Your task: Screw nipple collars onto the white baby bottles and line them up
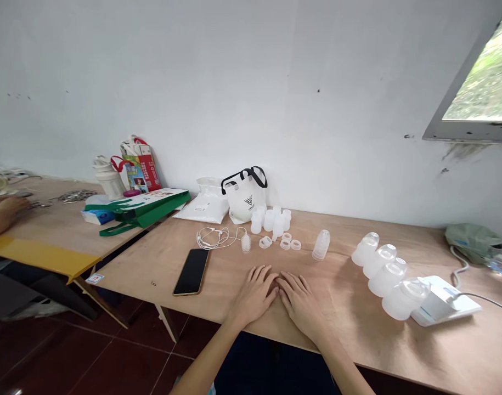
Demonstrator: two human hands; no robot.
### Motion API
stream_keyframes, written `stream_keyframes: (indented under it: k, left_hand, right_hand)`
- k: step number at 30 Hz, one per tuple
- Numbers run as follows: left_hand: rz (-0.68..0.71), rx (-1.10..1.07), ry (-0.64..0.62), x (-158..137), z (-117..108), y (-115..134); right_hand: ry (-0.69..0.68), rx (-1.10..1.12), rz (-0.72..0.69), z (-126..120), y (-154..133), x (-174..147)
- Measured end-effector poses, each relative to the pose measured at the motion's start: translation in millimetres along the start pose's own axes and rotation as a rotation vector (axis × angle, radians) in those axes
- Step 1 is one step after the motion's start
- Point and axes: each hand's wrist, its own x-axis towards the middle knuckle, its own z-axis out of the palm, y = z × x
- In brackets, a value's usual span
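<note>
Pale wall — red tiled floor.

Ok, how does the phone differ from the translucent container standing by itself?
The phone lies flat; the translucent container stands on end. The phone is dark with a gold-toned edge; the container is whitish with a rounded top. The phone is nearer the left hand, the container nearer the right hand. Both are on the wooden table, untouched by either hand.

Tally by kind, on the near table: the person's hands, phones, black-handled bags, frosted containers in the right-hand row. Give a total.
Left hand and right hand: 2
Phone: 1
Black-handled bag: 1
Frosted containers: 4
Total: 8
</note>
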Motion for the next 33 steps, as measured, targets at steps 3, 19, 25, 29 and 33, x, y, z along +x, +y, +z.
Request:
stream_keyframes:
  k: [3, 19, 25, 29, 33]
  left_hand:
    - [-0.02, -0.082, 0.004, 1.8, -2.2, 0.2]
    - [-0.555, -0.405, 0.465, 55.0, -24.7, -84.9]
    - [-0.471, -0.408, 0.319, 72.9, -20.3, -105.7]
    - [-0.429, -0.369, 0.287, 68.4, -21.5, -104.1]
    - [-0.437, -0.317, 0.28, 66.2, -20.6, -99.9]
  right_hand:
    - [-0.005, 0.007, 0.005, -2.6, -1.5, 0.4]
    - [-0.046, -0.006, 0.035, -6.6, -4.3, 1.3]
    - [-0.03, -0.013, 0.034, -7.0, -5.3, 0.9]
    - [-0.042, -0.009, 0.039, -6.4, -5.1, 1.2]
    - [-0.035, -0.006, 0.036, -4.8, -4.8, 1.0]
